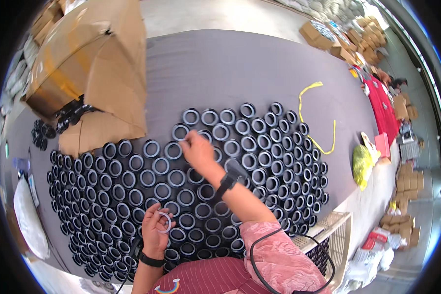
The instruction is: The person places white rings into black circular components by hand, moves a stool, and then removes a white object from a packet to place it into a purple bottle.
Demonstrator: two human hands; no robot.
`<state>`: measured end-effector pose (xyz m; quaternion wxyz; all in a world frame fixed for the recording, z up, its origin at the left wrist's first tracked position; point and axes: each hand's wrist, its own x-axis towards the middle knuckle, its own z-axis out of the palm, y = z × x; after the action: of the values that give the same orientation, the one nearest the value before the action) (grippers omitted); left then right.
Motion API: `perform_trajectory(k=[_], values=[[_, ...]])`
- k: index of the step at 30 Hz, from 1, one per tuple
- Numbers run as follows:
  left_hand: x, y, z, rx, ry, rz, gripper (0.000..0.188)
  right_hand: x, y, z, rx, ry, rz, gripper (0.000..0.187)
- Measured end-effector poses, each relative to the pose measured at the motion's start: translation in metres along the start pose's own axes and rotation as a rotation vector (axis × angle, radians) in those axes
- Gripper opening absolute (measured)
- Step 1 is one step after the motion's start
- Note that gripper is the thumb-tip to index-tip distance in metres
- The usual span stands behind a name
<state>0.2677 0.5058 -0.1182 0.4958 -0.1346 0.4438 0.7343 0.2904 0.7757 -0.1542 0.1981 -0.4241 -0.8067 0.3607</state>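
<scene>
Many black round pieces point(160, 165), most with a pale grey ring on top, lie in rows over the grey table. My left hand point(153, 235) is near the table's front side, its fingers curled around a loose pale grey ring point(165, 223). Reaching farther out over the rows is my right hand point(199, 152), palm down with fingertips pinched together. Those fingertips are between two pieces, beside one black ringed piece point(173, 150) and just short of another point(180, 132). Whatever they pinch is too small or hidden to make out.
A large open cardboard box point(98, 73) lies at the left with loose black pieces point(73, 115) at its mouth. A yellow strap point(301, 105) curls at the right. A yellow bag point(361, 164) is off the right edge, and a beige crate point(335, 230) stands at lower right.
</scene>
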Motion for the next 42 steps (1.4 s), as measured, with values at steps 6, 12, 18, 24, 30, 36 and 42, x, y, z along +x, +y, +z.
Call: perform_trajectory(k=[6,12,18,24,30,36,42], values=[[-0.025,-0.015,-0.011,0.081,-0.037,-0.052,0.023,-0.162,-0.038,-0.048,0.338,-0.256,-0.288,0.013],[-0.087,-0.035,-0.015,0.220,-0.028,-0.117,0.026,-0.275,-0.029,-0.079,0.427,-0.358,-0.354,0.014],[-0.151,-0.060,-0.025,0.317,0.021,-0.115,0.034,-0.336,-0.016,-0.087,0.478,-0.448,-0.357,0.015],[-0.195,-0.075,-0.052,0.311,-0.056,-0.092,0.035,-0.376,-0.013,-0.094,0.446,-0.729,-0.311,0.021],[-0.233,-0.081,-0.102,0.231,0.068,-0.183,0.034,-0.399,-0.024,-0.085,0.309,-1.139,-0.104,0.034],[-0.261,-0.070,-0.187,0.206,0.101,-0.127,0.039,-0.440,-0.018,-0.037,0.314,-1.071,-0.171,0.034],[-0.283,-0.056,-0.313,0.016,0.239,-0.100,0.030,-0.515,0.010,0.041,0.062,-0.988,-0.150,0.029]])
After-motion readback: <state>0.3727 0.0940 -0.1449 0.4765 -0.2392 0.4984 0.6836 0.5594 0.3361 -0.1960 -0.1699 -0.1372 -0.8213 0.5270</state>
